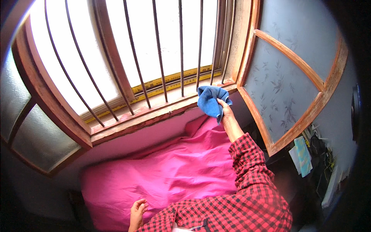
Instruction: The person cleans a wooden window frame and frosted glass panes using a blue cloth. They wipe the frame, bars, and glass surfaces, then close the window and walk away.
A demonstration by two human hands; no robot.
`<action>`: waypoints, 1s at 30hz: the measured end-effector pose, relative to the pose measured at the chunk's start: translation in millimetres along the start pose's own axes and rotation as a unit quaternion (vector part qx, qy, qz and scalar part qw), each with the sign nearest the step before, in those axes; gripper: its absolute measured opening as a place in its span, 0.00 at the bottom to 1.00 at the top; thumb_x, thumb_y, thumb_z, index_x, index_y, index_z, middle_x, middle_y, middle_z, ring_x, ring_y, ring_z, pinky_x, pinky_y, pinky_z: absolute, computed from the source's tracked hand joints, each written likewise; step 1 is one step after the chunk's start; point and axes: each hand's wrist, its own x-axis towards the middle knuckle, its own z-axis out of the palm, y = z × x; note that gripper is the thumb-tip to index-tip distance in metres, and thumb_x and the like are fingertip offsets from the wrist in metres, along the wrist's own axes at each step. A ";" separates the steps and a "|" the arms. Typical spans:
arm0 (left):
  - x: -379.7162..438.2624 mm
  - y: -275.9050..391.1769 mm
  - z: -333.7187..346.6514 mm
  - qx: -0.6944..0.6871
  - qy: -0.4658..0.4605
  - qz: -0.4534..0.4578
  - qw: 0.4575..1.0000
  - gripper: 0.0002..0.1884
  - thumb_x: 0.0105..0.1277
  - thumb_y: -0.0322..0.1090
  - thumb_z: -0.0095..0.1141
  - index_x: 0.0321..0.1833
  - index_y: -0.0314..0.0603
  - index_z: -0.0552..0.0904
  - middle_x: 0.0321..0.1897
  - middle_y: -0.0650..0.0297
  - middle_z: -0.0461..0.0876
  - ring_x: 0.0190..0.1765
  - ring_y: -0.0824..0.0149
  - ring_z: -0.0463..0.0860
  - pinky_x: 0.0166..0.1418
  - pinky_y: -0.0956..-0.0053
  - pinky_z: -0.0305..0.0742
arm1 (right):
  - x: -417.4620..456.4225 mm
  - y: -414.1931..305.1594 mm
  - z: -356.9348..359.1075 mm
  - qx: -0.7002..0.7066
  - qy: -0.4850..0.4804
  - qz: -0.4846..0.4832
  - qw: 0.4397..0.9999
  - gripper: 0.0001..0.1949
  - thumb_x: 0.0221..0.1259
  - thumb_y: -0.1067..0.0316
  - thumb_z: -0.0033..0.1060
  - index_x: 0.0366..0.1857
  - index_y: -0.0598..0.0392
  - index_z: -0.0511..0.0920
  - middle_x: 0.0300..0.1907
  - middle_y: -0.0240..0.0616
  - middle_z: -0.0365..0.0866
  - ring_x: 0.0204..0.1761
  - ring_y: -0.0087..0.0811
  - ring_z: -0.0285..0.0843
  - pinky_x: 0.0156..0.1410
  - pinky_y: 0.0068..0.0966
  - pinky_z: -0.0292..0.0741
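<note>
A bunched blue cloth (211,101) is gripped in my right hand (227,110), at the right end of the wooden window sill (150,121). The cloth hangs over the sill's front edge and partly hides it, close to the foot of a metal window bar (199,49). Low in the view, my left hand (138,213) holds nothing, its fingers loosely curled and a little apart. Beneath that hand spreads a bright pink sheet (162,177) with many creases.
Vertical bars cross the bright window. At right, a wooden-framed casement (278,95) with leaf-patterned glass stands swung inward; another textured-glass casement (43,139) angles in at left. Beyond the right casement, a striped cloth (303,156) hangs among cables and dark clutter.
</note>
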 end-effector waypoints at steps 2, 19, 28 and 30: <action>4.6 -8.9 31.4 -0.021 0.012 -0.004 1.000 0.14 0.69 0.27 0.47 0.56 0.36 0.73 0.50 0.58 0.78 0.49 0.67 0.80 0.50 0.76 0.76 | 13.7 -19.1 -10.0 -0.014 -0.008 -0.009 1.000 0.17 0.61 0.69 0.57 0.53 0.58 0.73 0.47 0.42 0.81 0.46 0.36 0.82 0.53 0.32 0.80; 34.5 -42.2 155.2 -0.030 0.016 -0.047 0.998 0.16 0.69 0.28 0.48 0.59 0.35 0.70 0.54 0.56 0.75 0.56 0.61 0.78 0.58 0.69 0.75 | 88.6 -38.1 -106.4 0.052 -0.051 0.125 0.989 0.15 0.59 0.70 0.51 0.48 0.66 0.75 0.44 0.48 0.82 0.48 0.39 0.82 0.59 0.34 0.77; 96.8 44.3 254.6 -0.215 -0.175 0.121 0.953 0.46 0.53 0.44 0.69 0.72 0.49 0.55 0.68 0.59 0.62 0.67 0.56 0.65 0.65 0.53 0.67 | -15.2 12.3 1.7 -0.397 -0.447 0.045 0.800 0.30 0.47 0.70 0.69 0.59 0.54 0.70 0.53 0.37 0.77 0.55 0.29 0.73 0.61 0.31 0.70; 120.3 59.5 268.7 -0.302 -0.218 0.053 0.927 0.49 0.49 0.53 0.70 0.71 0.52 0.57 0.68 0.62 0.63 0.68 0.56 0.64 0.67 0.49 0.64 | -35.3 21.3 34.0 -0.419 -0.559 -0.012 0.715 0.33 0.46 0.68 0.70 0.61 0.54 0.67 0.53 0.48 0.74 0.54 0.38 0.75 0.61 0.33 0.69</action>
